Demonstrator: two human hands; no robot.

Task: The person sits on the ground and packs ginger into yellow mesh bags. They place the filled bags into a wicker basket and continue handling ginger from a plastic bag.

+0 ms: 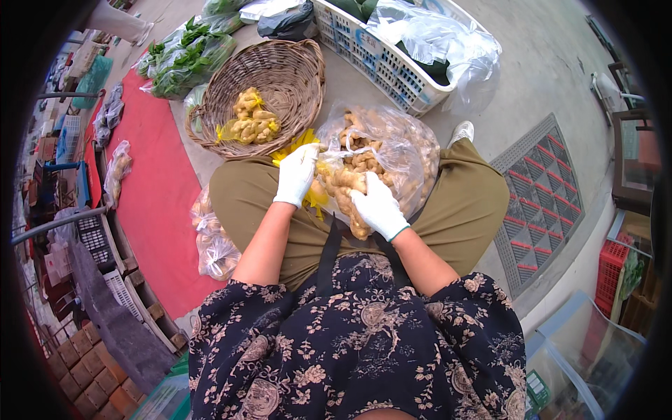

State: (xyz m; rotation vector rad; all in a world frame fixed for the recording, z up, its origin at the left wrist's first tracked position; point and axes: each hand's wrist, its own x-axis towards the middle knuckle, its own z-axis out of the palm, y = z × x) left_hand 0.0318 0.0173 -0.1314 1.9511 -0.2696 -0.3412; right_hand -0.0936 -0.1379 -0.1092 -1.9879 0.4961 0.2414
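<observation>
My left hand (298, 174), in a white knit glove, pinches the edge of a yellow mesh net (321, 169) beside my left knee. With my right hand (380, 206), gloved the same way, I hold a large piece of ginger root (347, 194) whose upper left end meets the net; how far it is inside I cannot tell. Behind my hands, a clear plastic bag full of ginger (404, 142) lies between my legs. More yellow nets (299, 144) lie by the rim of a round wicker basket (310, 100), which holds a few netted ginger pieces (254, 123).
A white plastic crate (383, 65) with dark green produce and clear plastic stands ahead. Bagged leafy greens (184, 58) lie at upper left near a red mat (149, 184). Bagged produce (215, 247) sits by my left thigh, and a floor grate (541, 205) is at right.
</observation>
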